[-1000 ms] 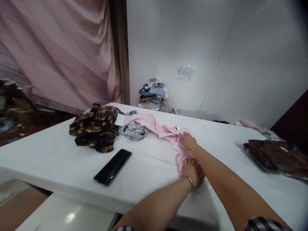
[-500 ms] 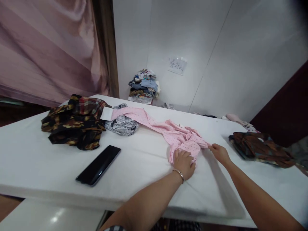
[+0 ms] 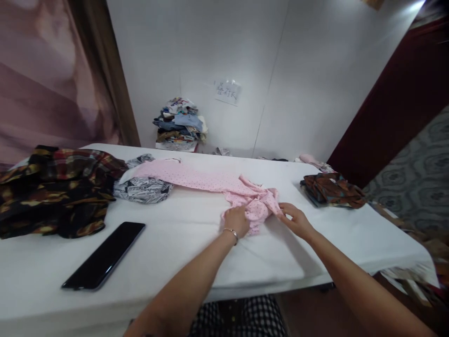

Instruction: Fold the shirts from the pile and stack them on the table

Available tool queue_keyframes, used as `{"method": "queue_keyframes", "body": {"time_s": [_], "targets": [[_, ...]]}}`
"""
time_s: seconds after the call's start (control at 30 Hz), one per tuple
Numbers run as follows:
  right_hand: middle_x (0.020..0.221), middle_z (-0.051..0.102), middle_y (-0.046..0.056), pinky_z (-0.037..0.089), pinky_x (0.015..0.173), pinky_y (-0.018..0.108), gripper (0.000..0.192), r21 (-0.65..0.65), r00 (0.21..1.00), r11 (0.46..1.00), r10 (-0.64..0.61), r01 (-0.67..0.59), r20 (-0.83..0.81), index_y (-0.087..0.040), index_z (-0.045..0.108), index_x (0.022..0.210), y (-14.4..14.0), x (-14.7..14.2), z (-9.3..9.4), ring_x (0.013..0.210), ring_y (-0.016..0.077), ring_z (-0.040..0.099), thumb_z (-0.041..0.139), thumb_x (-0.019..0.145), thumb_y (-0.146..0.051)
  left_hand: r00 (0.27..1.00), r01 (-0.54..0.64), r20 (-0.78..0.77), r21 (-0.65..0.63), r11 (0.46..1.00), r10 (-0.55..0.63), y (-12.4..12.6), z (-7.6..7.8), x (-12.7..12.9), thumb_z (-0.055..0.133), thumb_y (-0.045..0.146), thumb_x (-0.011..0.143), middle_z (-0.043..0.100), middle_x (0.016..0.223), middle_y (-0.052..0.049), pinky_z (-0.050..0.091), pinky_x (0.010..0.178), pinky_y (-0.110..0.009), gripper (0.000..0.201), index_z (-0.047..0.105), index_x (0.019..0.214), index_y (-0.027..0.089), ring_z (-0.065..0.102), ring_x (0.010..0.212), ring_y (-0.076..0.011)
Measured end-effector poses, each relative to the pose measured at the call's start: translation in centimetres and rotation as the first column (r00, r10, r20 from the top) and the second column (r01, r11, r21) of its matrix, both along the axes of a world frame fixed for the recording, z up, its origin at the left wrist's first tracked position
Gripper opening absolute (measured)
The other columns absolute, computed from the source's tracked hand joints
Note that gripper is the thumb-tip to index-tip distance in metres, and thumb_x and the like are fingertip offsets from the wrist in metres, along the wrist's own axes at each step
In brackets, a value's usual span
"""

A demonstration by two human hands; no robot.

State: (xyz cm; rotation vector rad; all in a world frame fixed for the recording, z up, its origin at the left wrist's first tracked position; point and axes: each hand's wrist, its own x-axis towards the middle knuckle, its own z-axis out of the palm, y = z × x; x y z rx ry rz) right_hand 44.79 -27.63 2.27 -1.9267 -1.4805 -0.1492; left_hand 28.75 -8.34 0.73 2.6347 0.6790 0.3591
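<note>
Two hands on one garment, head view only. My left hand (image 3: 237, 220), bracelet (image 3: 231, 232) at the wrist, lies knuckles-up with fingers curled into the bunched near end of the pink dotted garment (image 3: 210, 180). My right hand (image 3: 296, 220), just at 3 o'clock of the left, pinches the same bunch's right edge between thumb and fingertips. The hands sit near each other, the crumpled fold between them.

The garment lies on the white table (image 3: 196, 234), a little past centre. From the bunch it runs as a long flat strip toward 10 o'clock, its far end lying over a grey-white cloth with newsprint lettering (image 3: 142, 189); the letters are too small to read.

At 9 o'clock of that cloth, touching it, a dark plaid and brown-gold heap (image 3: 52, 187). At 8 o'clock of my left hand, well apart, a black phone (image 3: 104, 256) lies face up, screen dark, slanted on the table.

At 2 o'clock of my right hand, a folded brown patterned cloth (image 3: 331, 189) near the table's right edge. Beyond it, at the far edge, a small pale pink item (image 3: 312, 160).

Against the wall at 12 o'clock, a stack of mixed clothes (image 3: 179, 124). A paper note (image 3: 228, 91) is stuck to the wall just right of it; handwritten characters, not legible.
</note>
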Motion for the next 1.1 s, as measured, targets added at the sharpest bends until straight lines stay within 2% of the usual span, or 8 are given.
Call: {"method": "queue_keyframes", "body": {"time_s": [0.1, 0.2, 0.3, 0.37, 0.47, 0.6, 0.8, 1.1], "targets": [[0.108, 0.067, 0.009, 0.047, 0.091, 0.038, 0.026, 0.084, 1.000, 0.996, -0.007, 0.009, -0.021, -0.022, 0.064, 0.076, 0.4, -1.1, -0.2, 0.104, 0.0215, 0.060, 0.050, 0.090, -0.038, 0.997, -0.038, 0.071, 0.141, 0.989, 0.028, 3.5, 3.3, -1.6, 0.047, 0.007, 0.071, 0.067, 0.104, -0.008, 0.039, 0.087, -0.038, 0.038, 0.065, 0.100, 0.022, 0.057, 0.102, -0.0235], [0.101, 0.068, 0.008, 0.046, 0.091, 0.037, 0.023, -0.002, 0.991, 0.993, 0.121, -0.122, -0.052, -0.022, 0.065, 0.077, 0.3, -3.5, -0.5, 0.102, 0.0213, 0.060, 0.053, 0.088, -0.038, 0.941, -0.292, 0.264, 0.315, 0.903, 0.212, 8.6, 5.8, -4.7, 0.047, 0.009, 0.073, 0.066, 0.103, -0.011, 0.037, 0.089, -0.043, 0.036, 0.066, 0.101, 0.021, 0.055, 0.104, -0.0270], [0.088, 0.070, 0.003, 0.049, 0.082, 0.031, 0.024, -0.154, 0.929, 0.937, 0.268, -0.313, -0.256, -0.022, 0.068, 0.079, 0.7, -5.0, -0.8, 0.087, 0.0188, 0.063, 0.056, 0.086, -0.041, 0.892, -0.441, 0.275, 0.351, 0.826, 0.359, 12.5, 5.8, -7.5, 0.047, 0.008, 0.072, 0.066, 0.105, -0.012, 0.030, 0.099, -0.051, 0.030, 0.069, 0.090, 0.019, 0.053, 0.109, -0.0295], [0.087, 0.071, 0.003, 0.050, 0.078, 0.030, 0.027, -0.108, 0.910, 0.965, 0.184, -0.240, -0.372, -0.021, 0.069, 0.082, 1.6, -4.1, -1.0, 0.085, 0.0188, 0.064, 0.054, 0.086, -0.043, 0.898, -0.438, 0.211, 0.349, 0.829, 0.386, 13.5, 4.7, -8.7, 0.046, 0.009, 0.072, 0.067, 0.105, -0.012, 0.026, 0.102, -0.055, 0.028, 0.069, 0.084, 0.019, 0.054, 0.109, -0.0298], [0.097, 0.071, 0.006, 0.049, 0.083, 0.031, 0.030, -0.111, 0.904, 0.978, -0.206, 0.177, -0.376, -0.019, 0.069, 0.092, 3.3, 0.0, -1.2, 0.093, 0.0207, 0.064, 0.049, 0.086, -0.041, 0.941, -0.328, 0.197, 0.343, 0.880, 0.274, 12.8, 3.0, -9.1, 0.044, 0.013, 0.077, 0.066, 0.111, -0.012, 0.033, 0.101, -0.050, 0.030, 0.069, 0.092, 0.018, 0.055, 0.111, -0.0274], [0.122, 0.064, 0.011, 0.046, 0.090, 0.032, 0.044, -0.475, 0.753, 0.711, -0.643, 0.518, -0.141, -0.017, 0.059, 0.121, 5.3, 5.7, -1.4, 0.111, 0.0244, 0.059, 0.050, 0.085, -0.040, 0.972, -0.124, 0.230, 0.366, 0.922, 0.040, 9.6, 2.3, -8.2, 0.039, 0.033, 0.090, 0.059, 0.129, -0.011, 0.028, 0.108, -0.052, 0.036, 0.063, 0.113, 0.019, 0.048, 0.124, -0.0268], [0.131, 0.055, 0.017, 0.044, 0.091, 0.036, 0.065, -0.562, 0.719, 0.612, -0.694, 0.556, -0.045, -0.012, 0.048, 0.134, 8.7, 7.2, -2.4, 0.119, 0.0307, 0.053, 0.053, 0.080, -0.049, 0.974, 0.217, -0.003, 0.303, 0.928, -0.227, 5.6, 1.4, -7.2, 0.049, 0.049, 0.086, 0.046, 0.143, -0.010, 0.028, 0.109, -0.052, 0.052, 0.051, 0.131, 0.024, 0.043, 0.130, -0.0274], [0.083, 0.069, 0.007, 0.043, 0.062, 0.026, 0.029, -0.427, 0.788, 0.731, -0.612, 0.532, -0.066, -0.016, 0.065, 0.091, 8.5, 8.8, -2.1, 0.080, 0.0202, 0.063, 0.053, 0.074, -0.036, 0.974, 0.228, -0.093, 0.321, 0.919, -0.209, 5.3, 2.2, -7.7, 0.043, 0.014, 0.088, 0.066, 0.089, -0.007, 0.044, 0.079, -0.038, 0.026, 0.064, 0.103, 0.020, 0.061, 0.086, -0.0214]]}}
